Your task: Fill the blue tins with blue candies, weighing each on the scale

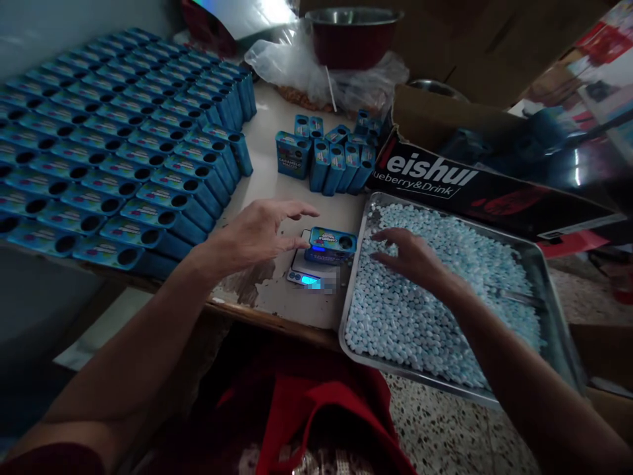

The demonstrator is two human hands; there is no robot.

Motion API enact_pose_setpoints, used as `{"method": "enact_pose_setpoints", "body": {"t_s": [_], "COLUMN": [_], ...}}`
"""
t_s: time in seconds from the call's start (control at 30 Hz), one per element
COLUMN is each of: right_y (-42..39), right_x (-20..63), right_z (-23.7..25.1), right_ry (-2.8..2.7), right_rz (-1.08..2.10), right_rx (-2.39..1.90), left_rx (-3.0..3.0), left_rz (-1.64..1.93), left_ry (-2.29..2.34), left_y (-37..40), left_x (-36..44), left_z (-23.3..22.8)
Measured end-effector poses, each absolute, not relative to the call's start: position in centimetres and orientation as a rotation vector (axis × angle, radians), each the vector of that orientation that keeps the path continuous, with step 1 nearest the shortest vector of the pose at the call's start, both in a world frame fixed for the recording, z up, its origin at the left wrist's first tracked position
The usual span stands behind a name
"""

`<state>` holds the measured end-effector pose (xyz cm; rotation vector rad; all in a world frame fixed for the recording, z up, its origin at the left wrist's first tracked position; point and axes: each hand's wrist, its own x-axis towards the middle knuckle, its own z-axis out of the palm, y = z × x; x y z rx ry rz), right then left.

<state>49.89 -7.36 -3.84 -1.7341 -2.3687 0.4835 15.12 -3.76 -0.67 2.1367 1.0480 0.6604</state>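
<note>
A small blue candy tin [330,245] lies flat on a little digital scale [312,270] at the table's front edge. My left hand [262,231] hovers just left of the tin, fingers spread, the thumb close to it, holding nothing. My right hand [413,257] rests palm down on the pale blue and white candies [465,264] that fill a metal tray [548,310] to the right of the scale. Whether its fingers pinch any candies I cannot see.
Stacked rows of several blue tins [123,138] cover the table's left half. A cluster of upright tins [326,158] stands behind the scale. A dark carton flap [445,178], plastic bags [297,63] and a red-and-steel bowl [353,33] lie beyond. Red cloth [316,409] is below.
</note>
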Motion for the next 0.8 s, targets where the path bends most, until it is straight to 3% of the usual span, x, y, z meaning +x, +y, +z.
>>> {"method": "enact_pose_setpoints", "body": {"t_s": [0.13, 0.27, 0.6, 0.8], "right_y": [-8.9, -10.0, -10.9, -10.5], "right_x": [49.5, 49.4, 51.8, 49.9], "right_z": [-5.5, -3.6, -2.6, -1.9], "right_ry": [-2.681, -2.733, -2.109, -1.834], "right_rz": [0.354, 0.485, 0.725, 0.812], "right_rx": [-1.756, -1.859, -1.918, -1.677], "left_rx": [2.21, 2.257, 2.497, 2.463], "left_rz": [0.667, 0.653, 0.525, 0.396], "left_ry": [1.043, 1.078, 1.116, 1.167], "left_y": [-4.1, -4.8, -5.6, -6.0], "left_x": [16.3, 16.5, 18.3, 19.1], "left_z": [0.4, 1.1, 0.8, 0.7]}}
